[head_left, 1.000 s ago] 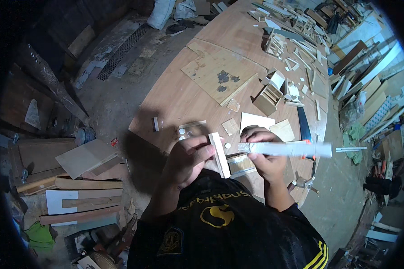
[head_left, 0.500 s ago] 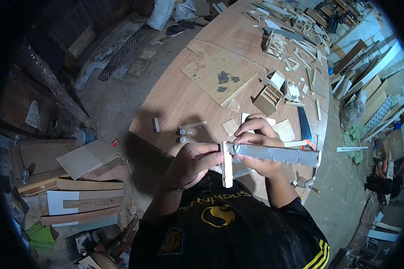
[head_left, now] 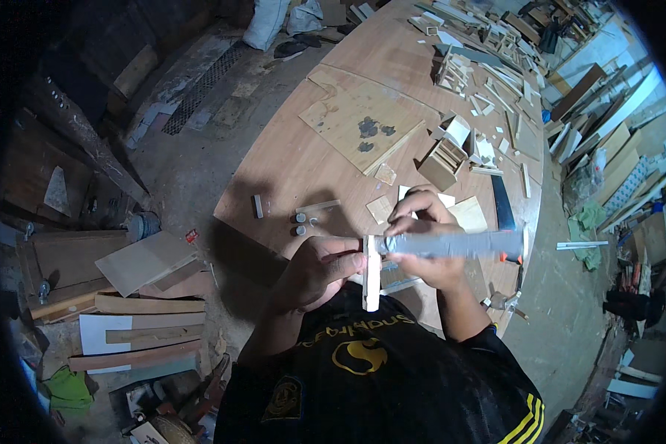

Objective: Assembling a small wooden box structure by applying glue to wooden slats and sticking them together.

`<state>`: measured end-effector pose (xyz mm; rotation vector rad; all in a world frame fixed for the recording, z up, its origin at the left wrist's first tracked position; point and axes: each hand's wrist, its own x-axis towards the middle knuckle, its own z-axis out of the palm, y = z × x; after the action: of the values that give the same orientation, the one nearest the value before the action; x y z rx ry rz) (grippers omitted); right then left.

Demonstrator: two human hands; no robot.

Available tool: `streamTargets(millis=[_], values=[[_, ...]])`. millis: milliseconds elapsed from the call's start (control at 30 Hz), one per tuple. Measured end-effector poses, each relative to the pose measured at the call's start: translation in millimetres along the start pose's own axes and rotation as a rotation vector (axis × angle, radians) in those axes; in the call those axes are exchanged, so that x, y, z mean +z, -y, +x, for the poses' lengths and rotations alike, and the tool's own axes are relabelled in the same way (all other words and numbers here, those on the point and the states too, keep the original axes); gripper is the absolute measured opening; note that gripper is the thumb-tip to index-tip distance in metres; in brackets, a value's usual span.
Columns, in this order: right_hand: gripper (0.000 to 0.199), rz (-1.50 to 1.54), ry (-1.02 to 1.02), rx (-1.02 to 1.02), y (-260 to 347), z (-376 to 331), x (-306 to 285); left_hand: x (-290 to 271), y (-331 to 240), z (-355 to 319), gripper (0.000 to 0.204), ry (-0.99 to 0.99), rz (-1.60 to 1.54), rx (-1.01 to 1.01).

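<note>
My left hand (head_left: 324, 272) pinches a narrow pale wooden piece (head_left: 371, 275) between thumb and fingers, upright in front of my chest. A long grey bar (head_left: 459, 244), smeared by motion, runs to the right from the top of that piece. My right hand (head_left: 431, 222) is closed around its left part, fingers above and palm behind. A small round shiny end (head_left: 391, 244) shows on the bar by the wooden piece. Whether the bar touches the wood, I cannot tell.
On the wooden table (head_left: 274, 159) lie a thin board (head_left: 355, 122) with dark stains, a small slatted wooden box (head_left: 442, 164), two small round containers (head_left: 300, 224) and a dark saw-like tool (head_left: 502, 203) with an orange part. Scrap wood (head_left: 488, 66) covers the far end.
The grey bar has swung up at its right end, from sloping downward to nearly level, and is now blurred. The pale wooden piece has shifted very slightly left. Both hands keep their hold.
</note>
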<state>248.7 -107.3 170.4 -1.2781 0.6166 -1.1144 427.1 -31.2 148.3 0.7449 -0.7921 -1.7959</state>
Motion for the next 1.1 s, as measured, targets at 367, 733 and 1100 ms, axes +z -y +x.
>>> streamTargets(millis=[367,733,1100], values=[[0.024,-0.378,0.188,-0.38,-14.4,2.5,-16.8,-2.4,5.0,1.6,0.038,0.024,-0.067,0.013],[0.042,-0.258,0.169,-0.17,-11.8,3.5,-9.9,2.7,0.1,-2.2,0.039,-0.002,-0.069,0.049],[0.026,-0.454,0.154,-0.393,-15.6,3.2,-11.2,-16.8,9.4,-4.6,0.039,0.042,-0.08,0.102]])
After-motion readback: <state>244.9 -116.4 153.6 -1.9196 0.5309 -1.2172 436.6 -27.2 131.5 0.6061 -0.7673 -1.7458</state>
